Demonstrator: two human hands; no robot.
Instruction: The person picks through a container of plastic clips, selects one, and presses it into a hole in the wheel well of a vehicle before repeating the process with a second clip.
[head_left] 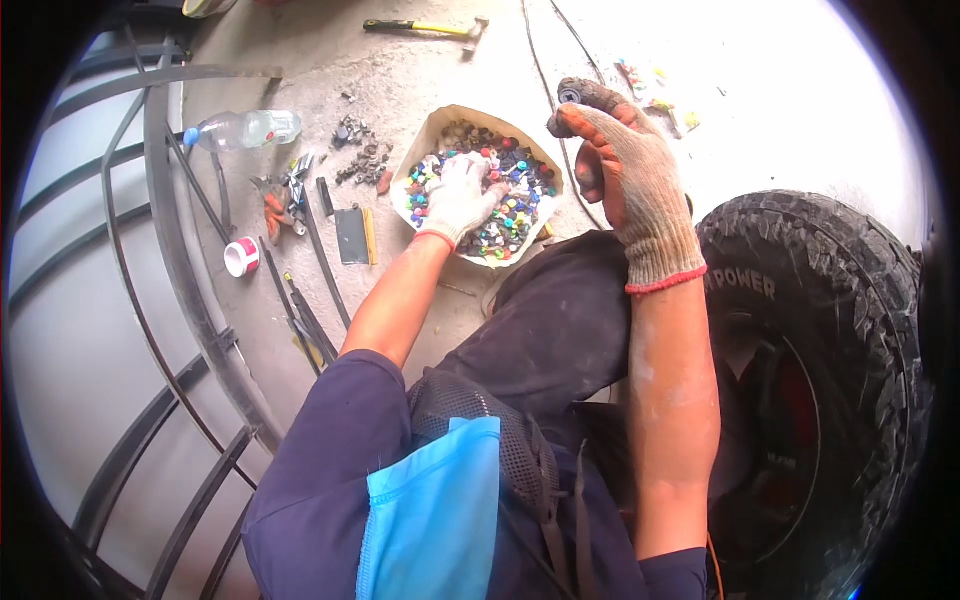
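Observation:
My left hand, in a pale work glove, lies on the small multicoloured pieces, which look like plastic caps, inside an open white sack. Its fingers are spread among them. On the right, my right hand is raised above my knee in a worn glove with orange-coated, blackened fingers. Thumb and forefinger pinch a small dark round piece at their tips; its exact kind cannot be made out.
A large tyre stands close on my right, a metal frame on my left. On the floor lie a hammer, a plastic bottle, a paper cup, metal scraps and a dark flat block. Cables run behind the sack.

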